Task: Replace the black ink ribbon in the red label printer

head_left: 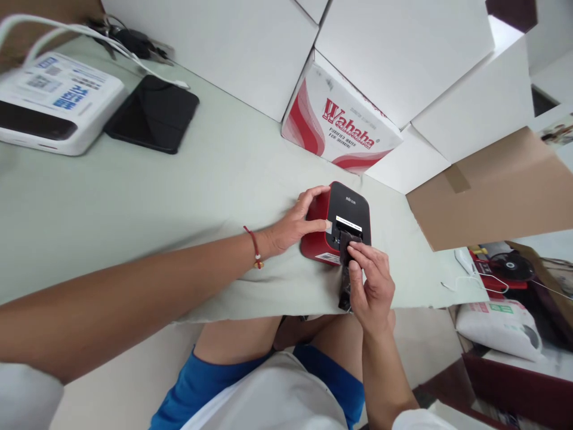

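A small red and black machine (350, 206) with a white label strip across its top stands on the cloth-covered table. My left hand (298, 222) grips its left side, the thumb on the top near the slot and the fingers along the far edge. From the front of the machine a dark, glossy strip (344, 280) hangs down towards the table's edge. My right hand (371, 278) pinches this strip close to the slot, fingers on top and thumb below. What lies under those fingertips is hidden.
A Wahaha carton (344, 122) stands behind the machine against white boxes (224, 48). At the left lie a black phone (154, 113), a white device (58, 98) with a cable, and keys (134, 42). A brown cardboard box (496, 191) is at the right.
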Demonstrator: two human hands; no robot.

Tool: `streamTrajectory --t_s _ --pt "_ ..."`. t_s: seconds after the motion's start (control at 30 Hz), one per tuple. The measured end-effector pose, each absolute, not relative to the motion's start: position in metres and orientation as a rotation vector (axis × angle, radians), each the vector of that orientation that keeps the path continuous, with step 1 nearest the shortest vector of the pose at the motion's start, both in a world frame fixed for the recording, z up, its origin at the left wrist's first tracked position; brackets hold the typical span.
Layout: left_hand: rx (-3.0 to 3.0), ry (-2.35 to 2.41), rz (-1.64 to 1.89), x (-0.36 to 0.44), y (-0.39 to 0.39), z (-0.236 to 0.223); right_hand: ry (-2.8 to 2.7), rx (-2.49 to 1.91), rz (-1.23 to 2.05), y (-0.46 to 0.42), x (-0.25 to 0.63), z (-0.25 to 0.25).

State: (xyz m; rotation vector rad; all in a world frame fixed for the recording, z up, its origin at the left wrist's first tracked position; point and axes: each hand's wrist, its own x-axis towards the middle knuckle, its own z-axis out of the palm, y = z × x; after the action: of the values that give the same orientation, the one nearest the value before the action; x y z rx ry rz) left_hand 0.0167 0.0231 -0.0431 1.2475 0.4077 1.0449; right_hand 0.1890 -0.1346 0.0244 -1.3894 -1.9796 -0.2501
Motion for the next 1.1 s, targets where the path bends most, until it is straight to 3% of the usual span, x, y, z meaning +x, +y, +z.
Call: streamTrajectory --t_s 0.43,0.73,1.1 --pt "1.315 0.322 0.996 0.017 0.030 -0.044 -2.000 -1.379 -0.220 -0.135 0.193 0.025" --pt "1.370 0.422 0.974 0.013 0.025 -0.040 -1.723 -1.707 0.285 -0.087 0.215 0.084" --pt "1.433 0.492 1.031 0.017 0.026 -0.034 -2.506 -2.231 0.505 0.015 0.202 0.098"
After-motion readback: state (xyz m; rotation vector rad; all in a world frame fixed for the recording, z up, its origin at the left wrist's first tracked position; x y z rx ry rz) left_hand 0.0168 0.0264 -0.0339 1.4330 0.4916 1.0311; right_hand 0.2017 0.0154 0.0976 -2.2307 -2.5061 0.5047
